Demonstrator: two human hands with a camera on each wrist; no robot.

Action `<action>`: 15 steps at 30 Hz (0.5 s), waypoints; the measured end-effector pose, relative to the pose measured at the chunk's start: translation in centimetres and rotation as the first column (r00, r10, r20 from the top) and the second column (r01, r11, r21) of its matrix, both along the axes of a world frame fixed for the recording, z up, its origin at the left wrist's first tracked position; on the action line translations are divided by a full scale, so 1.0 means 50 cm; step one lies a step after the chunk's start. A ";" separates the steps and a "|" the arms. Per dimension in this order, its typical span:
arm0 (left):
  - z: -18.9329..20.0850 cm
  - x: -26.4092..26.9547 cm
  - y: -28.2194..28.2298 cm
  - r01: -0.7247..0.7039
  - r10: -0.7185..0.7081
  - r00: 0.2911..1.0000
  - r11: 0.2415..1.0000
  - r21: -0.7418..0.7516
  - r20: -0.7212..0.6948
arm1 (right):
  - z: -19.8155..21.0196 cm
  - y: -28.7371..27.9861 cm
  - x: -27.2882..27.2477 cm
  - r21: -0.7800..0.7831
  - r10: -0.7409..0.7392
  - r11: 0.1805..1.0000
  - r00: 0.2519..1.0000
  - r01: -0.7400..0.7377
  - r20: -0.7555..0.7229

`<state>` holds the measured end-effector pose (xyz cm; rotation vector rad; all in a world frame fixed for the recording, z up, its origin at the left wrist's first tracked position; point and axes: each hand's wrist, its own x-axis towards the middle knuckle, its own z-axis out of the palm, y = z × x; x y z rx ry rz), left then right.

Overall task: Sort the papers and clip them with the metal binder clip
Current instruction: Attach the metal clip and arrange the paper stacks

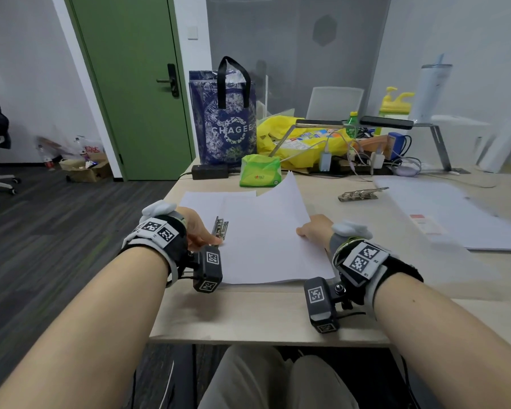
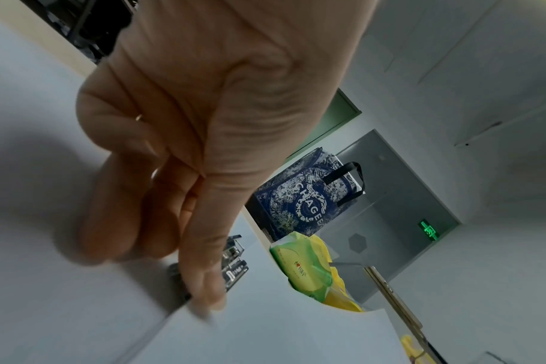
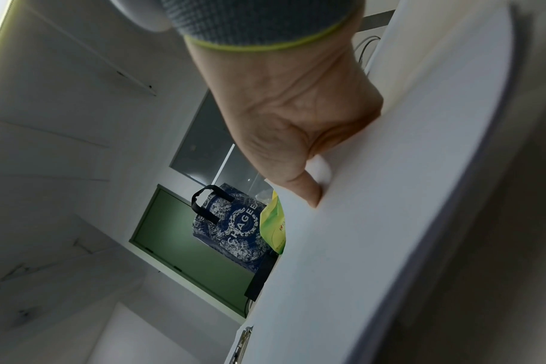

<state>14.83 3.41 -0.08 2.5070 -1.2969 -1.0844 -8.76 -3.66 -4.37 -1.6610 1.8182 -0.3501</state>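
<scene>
A stack of white papers point(image 1: 263, 240) lies on the desk in front of me. A metal binder clip point(image 1: 220, 228) sits on its left edge. My left hand point(image 1: 202, 233) is beside that clip; in the left wrist view its thumb tip point(image 2: 209, 301) presses on the stack's edge just below the clip point(image 2: 234, 263), and its fingers point(image 2: 109, 229) stretch out straight. My right hand point(image 1: 311, 228) pinches the right edge of the papers, thumb point(image 3: 310, 197) on top and fingers hidden under the sheets point(image 3: 374, 246). The top sheet's far right corner is lifted.
A second metal clip point(image 1: 362, 193) lies on the desk to the right, near more white sheets point(image 1: 455, 214). Behind the papers are a green tissue pack point(image 1: 258, 171), a black adapter point(image 1: 210, 171), a blue bag point(image 1: 224, 122) and a yellow bag with cables point(image 1: 307, 143).
</scene>
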 end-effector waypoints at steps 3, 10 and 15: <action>-0.013 0.008 -0.014 -0.012 0.013 0.999 1.000 0.009 -0.048 | 0.002 0.003 0.000 -0.002 0.005 1.000 1.000 -0.005 -0.003; -0.009 0.002 -0.008 0.018 -0.020 0.994 1.000 0.024 0.104 | -0.006 0.000 -0.008 -0.007 -0.007 1.000 0.999 0.007 0.051; -0.007 0.026 -0.012 0.071 -0.033 0.952 0.991 -0.116 0.303 | -0.004 -0.006 -0.009 0.001 0.003 1.000 0.998 -0.003 0.055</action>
